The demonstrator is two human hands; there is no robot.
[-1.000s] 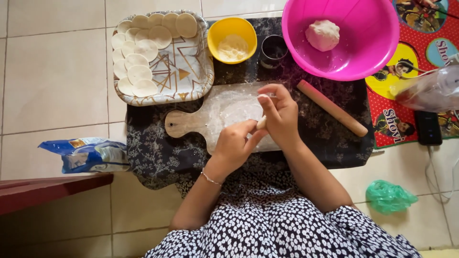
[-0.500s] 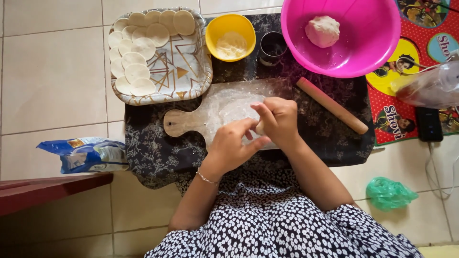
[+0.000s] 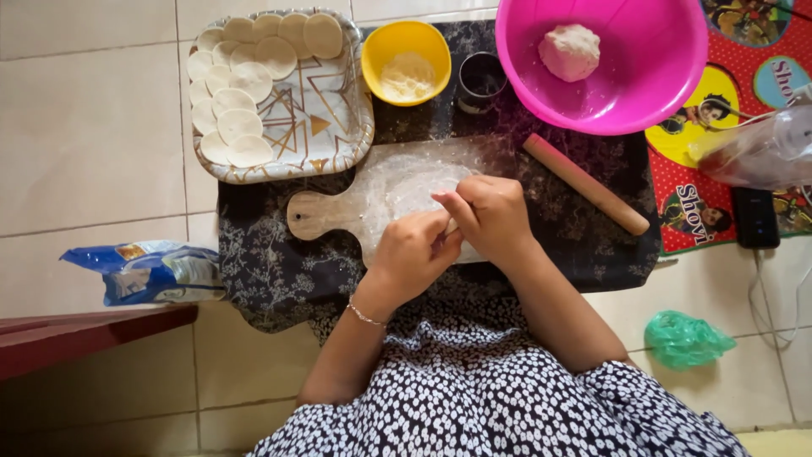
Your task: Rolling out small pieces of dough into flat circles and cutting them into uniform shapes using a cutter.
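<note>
A floured wooden board with a handle lies on a dark patterned cloth. Both my hands meet over the board's near right part. My left hand and my right hand have their fingers curled together, pinching something pale between them; it is mostly hidden, so I cannot tell its shape. A wooden rolling pin lies to the right of the board. A patterned tray at the back left holds several round dough discs.
Behind the board stand a yellow bowl of flour, a small dark cup and a pink basin with a dough ball. A blue packet lies at left, a green bag and a black phone at right.
Both hands have drawn back toward me and closed together over the board's near edge; one second ago the right hand reached farther out across the board.
</note>
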